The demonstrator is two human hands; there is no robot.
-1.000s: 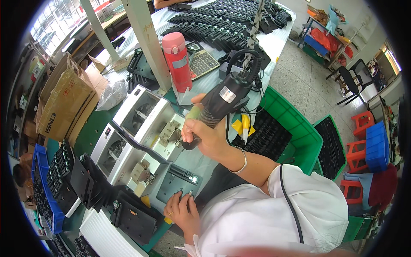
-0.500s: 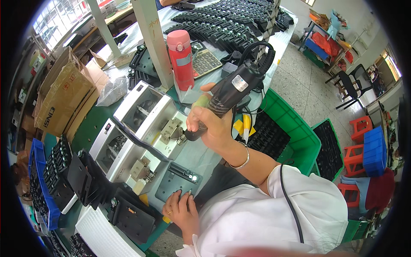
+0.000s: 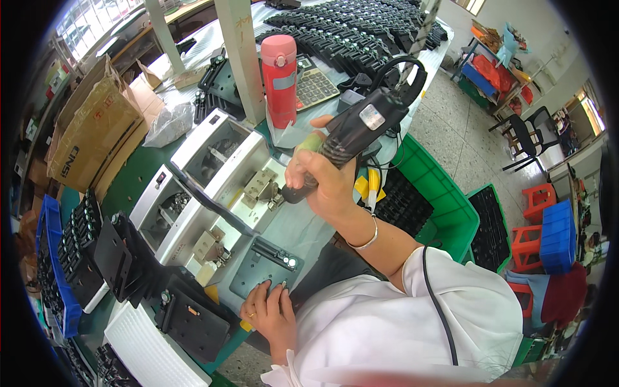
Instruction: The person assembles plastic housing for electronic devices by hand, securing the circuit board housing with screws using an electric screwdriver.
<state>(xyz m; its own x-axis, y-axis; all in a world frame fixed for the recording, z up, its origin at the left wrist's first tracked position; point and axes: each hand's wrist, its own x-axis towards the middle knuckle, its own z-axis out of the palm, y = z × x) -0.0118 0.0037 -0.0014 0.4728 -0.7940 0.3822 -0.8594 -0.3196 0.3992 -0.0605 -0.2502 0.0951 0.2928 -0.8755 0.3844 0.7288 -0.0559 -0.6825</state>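
Observation:
My right hand (image 3: 322,177) is wrapped round a black electric screwdriver (image 3: 361,132), held tilted above the bench beside two white-and-silver screw feeders (image 3: 213,161). A cable loops from the tool's upper end, next to a striped hanging cord. The screwdriver's lower end is by the metal block on the farther feeder. Low in front of me, my left hand (image 3: 271,316) rests with bent fingertips at the near edge of a dark flat plate (image 3: 248,274). A black bar with a shiny round end lies on that plate. Something small and shiny shows at my left fingertips, too small to name.
A red bottle (image 3: 279,84) and a calculator (image 3: 316,87) stand behind the feeders. Rows of black parts (image 3: 361,32) cover the far bench. Green crates (image 3: 445,213) are at right. Black plates (image 3: 193,316), a white ribbed tray (image 3: 151,345) and a cardboard box (image 3: 97,129) are at left.
The view has shifted slightly. My right hand still grips the screwdriver near the farther feeder, and my left fingertips stay at the plate's near edge.

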